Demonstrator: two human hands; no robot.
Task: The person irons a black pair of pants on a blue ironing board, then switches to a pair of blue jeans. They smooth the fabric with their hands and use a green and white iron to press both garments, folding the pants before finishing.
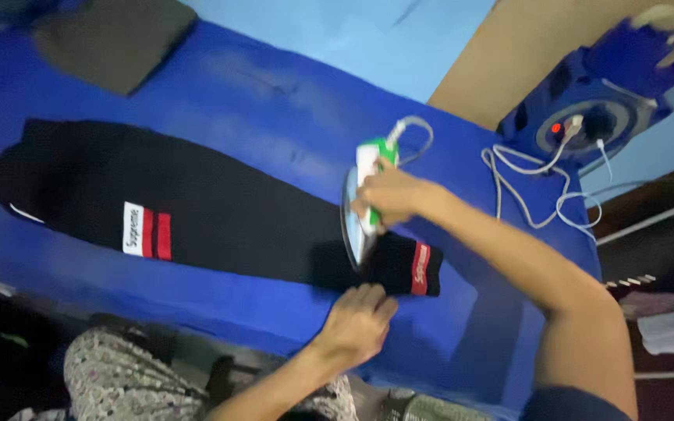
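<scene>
Gripping the green-and-white iron by its handle, my right hand has its fingers wrapped shut around it, the soleplate tipped up on edge over the black trousers. The trousers lie stretched flat across the blue padded board, with a white-and-red patch at mid-leg and a red band at the cuff just beside the iron. My left hand rests palm down on the board's near edge, fingers loosely together and touching the trouser hem, holding nothing. The iron's white cord runs off right to a blue socket unit. A dark folded cloth sits at the board's far corner.
</scene>
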